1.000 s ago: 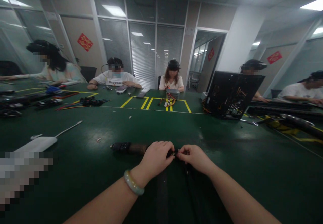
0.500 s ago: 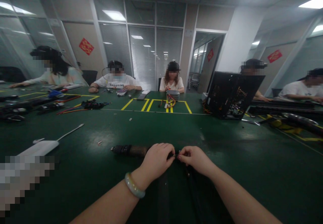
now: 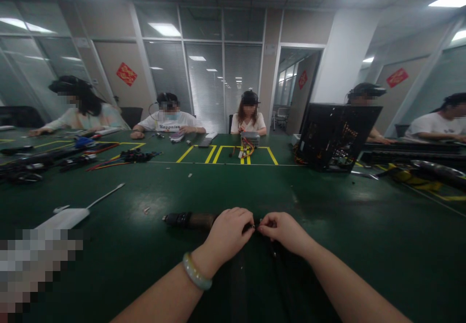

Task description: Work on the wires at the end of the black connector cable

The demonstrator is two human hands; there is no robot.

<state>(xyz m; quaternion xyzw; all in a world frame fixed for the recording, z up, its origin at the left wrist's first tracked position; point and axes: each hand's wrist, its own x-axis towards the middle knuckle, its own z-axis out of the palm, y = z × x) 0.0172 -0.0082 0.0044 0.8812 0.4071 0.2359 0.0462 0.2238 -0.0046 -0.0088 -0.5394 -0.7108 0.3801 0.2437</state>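
Observation:
My left hand (image 3: 228,233) and my right hand (image 3: 282,231) meet at the near middle of the green table (image 3: 153,187). Both have their fingers curled and pinch a small dark part (image 3: 255,226) between them. What that part is I cannot make out. A dark cylindrical tool handle (image 3: 187,220) lies flat on the table and runs left from under my left hand. Black cables or straps (image 3: 236,284) run from the hands toward me. A pale green bangle (image 3: 196,272) sits on my left wrist.
A white adapter with cable (image 3: 67,216) lies at the left. A black open computer case (image 3: 337,136) stands at the back right. Yellow tape boxes (image 3: 225,154) mark the far middle. Bundles of wires (image 3: 134,157) lie at the back left. Several people sit around the table.
My hands stay together on the small part. The view has shifted slightly, so everything sits a little lower in the picture.

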